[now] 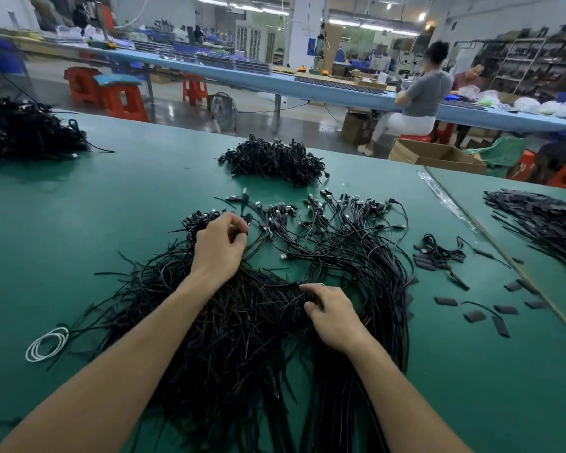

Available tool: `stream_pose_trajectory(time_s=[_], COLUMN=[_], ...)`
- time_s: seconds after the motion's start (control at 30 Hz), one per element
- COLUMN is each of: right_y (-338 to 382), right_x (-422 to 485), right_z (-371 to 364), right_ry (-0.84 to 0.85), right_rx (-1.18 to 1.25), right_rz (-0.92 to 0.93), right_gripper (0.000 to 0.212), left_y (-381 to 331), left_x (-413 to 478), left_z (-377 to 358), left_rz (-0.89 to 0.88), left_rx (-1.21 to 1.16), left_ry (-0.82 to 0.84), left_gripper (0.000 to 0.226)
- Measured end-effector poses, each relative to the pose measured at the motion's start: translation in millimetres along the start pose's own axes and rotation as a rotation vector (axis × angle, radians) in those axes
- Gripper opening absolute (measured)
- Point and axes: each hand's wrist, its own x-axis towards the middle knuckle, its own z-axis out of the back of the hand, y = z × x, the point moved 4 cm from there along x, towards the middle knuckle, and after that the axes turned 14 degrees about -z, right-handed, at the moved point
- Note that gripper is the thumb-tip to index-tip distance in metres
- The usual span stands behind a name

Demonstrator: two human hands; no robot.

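- Head view: a large heap of loose black cables (242, 325) lies spread on the green desk (111, 197), right in front of the person. Its plug ends (340, 214) are fanned out on the far side.
- The left hand (221, 246) rests on the heap's far left part. Its fingers (234, 220) are curled and pinch a cable just by a plug.
- The right hand (332, 317) sits in the middle of the heap, with its fingers (311, 287) curled down round a few strands.
- Beyond the plug ends lies a pile of bundled cables (275, 160). Another dark pile (23, 132) is at the far left, and a third pile (543, 220) is on the right.
- A white coiled cable (46, 343) lies left of the heap, and short black strips (445, 301) are scattered to its right.
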Motion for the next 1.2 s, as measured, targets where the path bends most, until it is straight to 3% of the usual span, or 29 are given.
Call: stream_pose_trajectory(time_s=[0.2, 0.37, 0.5, 0.6, 0.8, 0.87, 0.93, 1.0, 1.03, 1.2], right_y=[14, 18, 21, 23, 43, 54, 65, 72, 71, 39], right_x=[26, 25, 12, 2, -35, -50, -64, -74, -76, -68], right_z=[-12, 1, 27, 44, 93, 106, 111, 110, 109, 131], right_ry=[0.05, -0.153, -0.331, -0.221, -0.112, -0.064, 0.017, 0.064, 0.055, -0.3], right_rx=[-0.044, 0.202, 0.624, 0.951, 0.828, 0.851, 0.838, 0.74, 0.691, 0.535], right_rz=[-0.161, -0.234, -0.218, -0.214, 0.066, 0.165, 0.251, 0.306, 0.311, 0.252], right_gripper=[0.047, 0.037, 0.023, 0.024, 0.02, 0.02, 0.021, 0.022, 0.023, 0.02], left_y=[27, 28, 21, 19, 10, -4, -23, -44, -51, -65], left_x=[32, 37, 30, 23, 14, 6, -7, -16, -19, -24], left_z=[-1, -11, -22, -27, -39, -53, -70, -83, -86, -65], left_rz=[-0.017, -0.081, -0.193, -0.188, -0.208, -0.321, -0.355, -0.334, -0.329, -0.235], left_rx=[0.252, 0.494, 0.651, 0.553, 0.578, 0.513, 0.299, 0.045, -0.059, -0.366], left_ry=[-0.02, 0.206, 0.374, 0.39, 0.389, 0.475, 0.597, 0.613, 0.556, 0.144], left_gripper=[0.018, 0.028, 0.038, 0.037, 0.046, 0.061, 0.068, 0.04, 0.024, 0.032])
